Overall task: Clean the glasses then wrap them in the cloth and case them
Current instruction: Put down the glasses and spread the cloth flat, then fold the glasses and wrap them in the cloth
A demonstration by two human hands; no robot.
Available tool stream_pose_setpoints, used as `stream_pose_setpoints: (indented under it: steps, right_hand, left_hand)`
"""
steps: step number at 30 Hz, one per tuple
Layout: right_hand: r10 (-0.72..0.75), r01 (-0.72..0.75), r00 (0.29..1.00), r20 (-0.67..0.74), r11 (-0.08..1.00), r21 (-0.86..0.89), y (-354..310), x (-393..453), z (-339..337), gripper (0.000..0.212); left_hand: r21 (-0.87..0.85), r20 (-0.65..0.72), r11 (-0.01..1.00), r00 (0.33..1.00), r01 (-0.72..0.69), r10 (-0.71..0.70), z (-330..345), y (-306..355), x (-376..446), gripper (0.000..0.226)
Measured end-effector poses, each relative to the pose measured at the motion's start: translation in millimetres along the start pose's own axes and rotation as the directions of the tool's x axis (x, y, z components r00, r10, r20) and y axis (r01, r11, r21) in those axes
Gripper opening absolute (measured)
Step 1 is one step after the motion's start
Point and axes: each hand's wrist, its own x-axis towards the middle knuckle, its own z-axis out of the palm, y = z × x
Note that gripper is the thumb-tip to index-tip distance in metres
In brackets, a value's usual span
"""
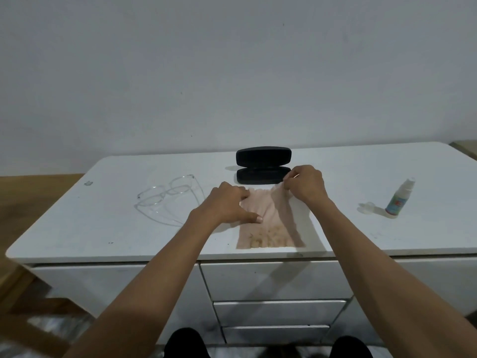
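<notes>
Cloth (268, 223): pink, flat on the white desk (103, 228) at its near edge, long axis running from near edge toward the case; far right corner raised.
Left hand (229, 206): palm down on the cloth's far left part, fingers spread and pressing it flat.
Right hand (305, 187): fingers pinched together on the lifted far right corner.
Glasses (170, 197): clear frame, left of the cloth, clear of both hands, long axis slanting left-near to right-far.
Case (263, 165): black, open, just beyond the cloth, lying crosswise.
Spray bottle (400, 200): far right, upright, its cap (367, 206) beside it.
</notes>
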Motion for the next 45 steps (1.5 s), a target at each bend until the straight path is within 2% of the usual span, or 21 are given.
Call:
stream_pose_setpoints:
  steps: [3, 5, 7, 11, 14, 17, 20, 23, 26, 28, 32, 33, 35, 37, 41, 45]
  right_hand:
    - [-0.005, 0.003, 1.000, -0.029, 0.997, -0.078, 2, -4, 1, 0.022]
    - [-0.049, 0.043, 0.996, -0.070, 0.995, -0.085, 3, -8, 1, 0.023]
    - [-0.110, 0.106, 0.992, -0.055, 0.992, -0.072, 4, -13, -1, 0.021]
    - [-0.231, 0.261, 0.957, 0.173, 0.950, -0.173, 6, -23, -5, 0.023]
    - [-0.225, 0.346, 0.916, 0.333, 0.863, -0.369, 6, -36, -8, 0.039]
    - [-0.201, 0.371, 0.904, 0.377, 0.809, -0.456, 4, -42, -13, 0.046]
    - [-0.179, 0.367, 0.902, 0.393, 0.798, -0.479, 3, -42, -15, 0.050]
    - [-0.226, 0.364, 0.908, 0.353, 0.843, -0.396, 5, -39, -12, 0.050]
    - [-0.376, 0.416, 0.904, 0.201, 0.883, -0.216, -5, -38, -3, 0.038]
    - [-0.470, 0.497, 0.865, 0.176, 0.853, -0.160, -18, -39, 12, 0.027]
    - [-0.588, 0.623, 0.777, 0.225, 0.770, -0.140, -51, -46, 53, 0.029]
    - [-0.607, 0.646, 0.758, 0.237, 0.750, -0.145, -58, -48, 62, 0.030]
    - [-0.637, 0.684, 0.725, 0.263, 0.711, -0.164, -68, -52, 79, 0.034]
    - [-0.654, 0.713, 0.698, 0.292, 0.674, -0.195, -73, -54, 93, 0.040]
    - [-0.659, 0.740, 0.670, 0.341, 0.632, -0.232, -75, -53, 112, 0.047]
    - [-0.686, 0.763, 0.645, 0.337, 0.605, -0.226, -74, -51, 125, 0.043]
  left_hand:
    - [0.021, 0.009, 1.000, 1.000, 0.001, -0.001, -1, 0, -1, 0.086]
    - [0.035, 0.006, 0.999, 1.000, -0.007, 0.006, -2, 0, -1, 0.083]
    - [0.051, -0.001, 0.999, 1.000, -0.015, 0.015, -2, 1, -4, 0.081]
    - [0.038, -0.054, 0.998, 0.997, -0.058, 0.060, -4, 5, -12, 0.078]
    - [0.070, -0.019, 0.991, 0.993, -0.112, 0.113, -2, 3, -13, 0.075]
    - [0.155, 0.081, 0.984, 0.994, -0.088, 0.076, -1, 3, -14, 0.096]
    - [0.165, 0.080, 0.984, 0.995, -0.069, 0.056, 1, 3, -14, 0.103]
    - [0.066, 0.005, 0.994, 0.996, -0.084, 0.084, -1, 2, -20, 0.098]
    - [-0.022, -0.169, 0.993, 0.980, -0.113, 0.107, -9, -9, -33, 0.081]
    - [-0.079, -0.302, 0.990, 0.950, -0.113, 0.084, -15, -24, -43, 0.065]
    - [-0.130, -0.542, 0.985, 0.840, -0.115, 0.027, -24, -68, -74, 0.028]
    - [-0.112, -0.575, 0.988, 0.818, -0.103, 0.020, -24, -80, -82, 0.029]
    - [-0.058, -0.610, 0.996, 0.792, -0.065, 0.016, -24, -103, -99, 0.047]
    - [0.039, -0.643, 0.999, 0.764, -0.024, 0.044, -23, -124, -112, 0.056]
    - [0.125, -0.661, 0.991, 0.749, 0.049, 0.047, -18, -149, -124, 0.051]
    - [0.127, -0.682, 0.988, 0.731, 0.085, 0.025, -16, -158, -121, 0.034]
